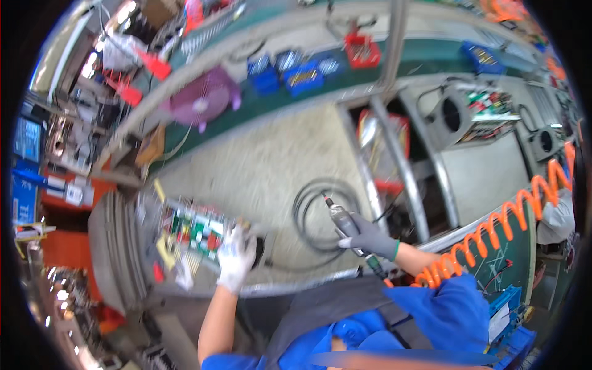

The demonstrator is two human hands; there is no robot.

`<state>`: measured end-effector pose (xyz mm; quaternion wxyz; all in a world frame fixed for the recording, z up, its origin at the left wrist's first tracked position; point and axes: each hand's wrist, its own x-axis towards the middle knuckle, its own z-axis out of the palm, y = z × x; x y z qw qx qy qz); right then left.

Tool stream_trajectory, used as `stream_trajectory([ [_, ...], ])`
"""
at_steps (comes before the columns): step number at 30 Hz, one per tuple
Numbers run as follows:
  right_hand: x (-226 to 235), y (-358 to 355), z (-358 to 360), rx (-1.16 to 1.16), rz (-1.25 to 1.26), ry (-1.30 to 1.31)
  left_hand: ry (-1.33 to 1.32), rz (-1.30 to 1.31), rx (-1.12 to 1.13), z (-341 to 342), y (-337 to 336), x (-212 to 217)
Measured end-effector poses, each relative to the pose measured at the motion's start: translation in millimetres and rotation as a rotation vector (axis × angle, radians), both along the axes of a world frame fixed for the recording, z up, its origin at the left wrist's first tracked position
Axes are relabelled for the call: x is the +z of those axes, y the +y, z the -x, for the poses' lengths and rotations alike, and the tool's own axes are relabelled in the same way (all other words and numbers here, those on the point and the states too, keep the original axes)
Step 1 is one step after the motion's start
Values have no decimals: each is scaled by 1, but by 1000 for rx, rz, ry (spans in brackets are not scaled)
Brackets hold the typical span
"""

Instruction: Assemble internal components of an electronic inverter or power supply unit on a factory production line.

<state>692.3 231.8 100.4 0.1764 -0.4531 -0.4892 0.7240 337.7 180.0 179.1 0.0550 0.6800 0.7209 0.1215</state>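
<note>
My right hand (376, 240), in a grey glove, is wrapped around a dark pneumatic screwdriver (341, 221). Its tip points up and left over a coil of black cable (300, 209). An orange coiled hose (487, 240) runs from near the screwdriver's rear end toward the right. On the left, a unit with green circuit boards (196, 233) lies on the bench. My left hand (237, 254), white-gloved, is closed on the right end of this unit, beside a dark round part (259, 250). Blur hides the exact hold of its fingertips.
Metal rollers (401, 169) cross a gap right of the worktop (265, 160). A similar board unit (490, 114) stands beyond them. Blue parts bins (302, 79), a red bin (362, 52) and a purple fan-shaped object (203, 102) line the far shelf. Another person's sleeve (557, 219) shows at right.
</note>
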Motion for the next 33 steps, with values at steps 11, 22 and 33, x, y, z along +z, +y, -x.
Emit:
stream_trajectory([
  [11,189,300,-61,-518,-622,286,-116,-51,195,-8,-3,3],
  [22,95,467,-69,-547,-1650,-727,-127,-276,370,1,-11,-11],
  [33,44,117,15,-257,-222,436,-154,-699,117,-25,-10,30],
])
